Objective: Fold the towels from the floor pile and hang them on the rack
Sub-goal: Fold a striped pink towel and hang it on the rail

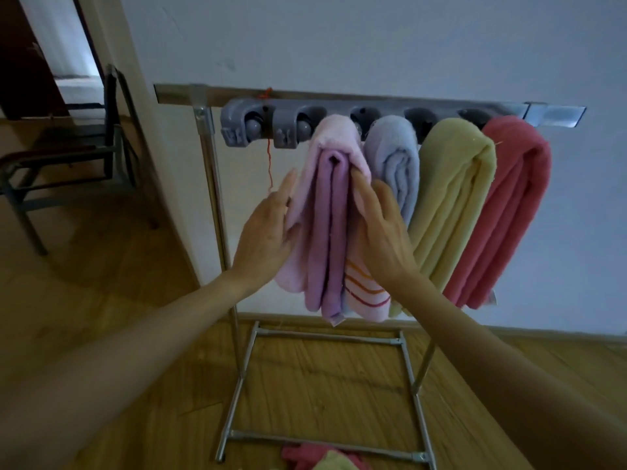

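Pink terry filled the gap between the two hands: the left hand lay flat with straight fingers against the nine o'clock side of the pink towel, and the right hand pressed the three o'clock side the same way, fingers extended and pointing toward twelve, neither curled round the cloth. Both forearms reached in from the lower corners. That towel, folded with a purple layer in its middle and orange stripes near its lower edge, hung from the rack with three others to its three o'clock: a pale blue towel, a yellow-green towel and a red towel, four hanging in all. A grey holder strip on the bar showed two free slots toward nine o'clock. At six o'clock, by the rack's foot, the floor pile showed red and yellow-green cloth. Below lay a wooden floor, behind stood a pale wall, and a dark chair sat at nine o'clock.
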Action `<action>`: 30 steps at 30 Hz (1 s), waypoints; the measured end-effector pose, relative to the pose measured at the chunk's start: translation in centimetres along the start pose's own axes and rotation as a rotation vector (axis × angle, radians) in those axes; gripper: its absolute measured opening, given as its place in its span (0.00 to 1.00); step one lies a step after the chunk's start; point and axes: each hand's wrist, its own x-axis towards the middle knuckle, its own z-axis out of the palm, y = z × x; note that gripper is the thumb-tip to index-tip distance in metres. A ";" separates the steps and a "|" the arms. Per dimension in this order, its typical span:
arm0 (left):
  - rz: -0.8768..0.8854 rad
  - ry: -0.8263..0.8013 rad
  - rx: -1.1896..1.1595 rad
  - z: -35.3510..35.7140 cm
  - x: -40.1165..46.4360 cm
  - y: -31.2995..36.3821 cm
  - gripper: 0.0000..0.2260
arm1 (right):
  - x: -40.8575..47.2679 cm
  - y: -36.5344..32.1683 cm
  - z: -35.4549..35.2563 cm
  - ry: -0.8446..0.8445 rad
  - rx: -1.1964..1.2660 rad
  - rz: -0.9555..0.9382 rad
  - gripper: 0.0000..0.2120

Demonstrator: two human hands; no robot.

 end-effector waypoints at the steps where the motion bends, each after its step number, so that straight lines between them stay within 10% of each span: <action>1: -0.092 0.019 -0.062 0.5 -0.6 -0.1 0.36 | -0.6 -0.1 0.2 0.044 0.025 -0.008 0.26; 9: -0.572 -0.128 -0.106 5.6 -4.4 -3.1 0.13 | -7.0 0.9 3.1 0.163 0.040 0.194 0.29; 13: -0.742 0.094 -0.106 6.1 -5.3 -3.7 0.07 | -8.4 1.2 3.8 0.181 0.078 0.354 0.24; 19: -0.618 -0.120 -0.507 7.0 -6.7 -0.6 0.17 | -9.4 2.8 4.1 0.211 0.105 0.346 0.13; 24: -0.532 -0.017 -0.280 9.6 -6.6 2.0 0.32 | -9.7 2.9 3.5 0.231 0.091 0.334 0.07; 30: -0.632 0.102 -0.166 9.8 -6.1 -0.2 0.18 | -10.7 1.0 3.2 0.197 0.114 0.306 0.04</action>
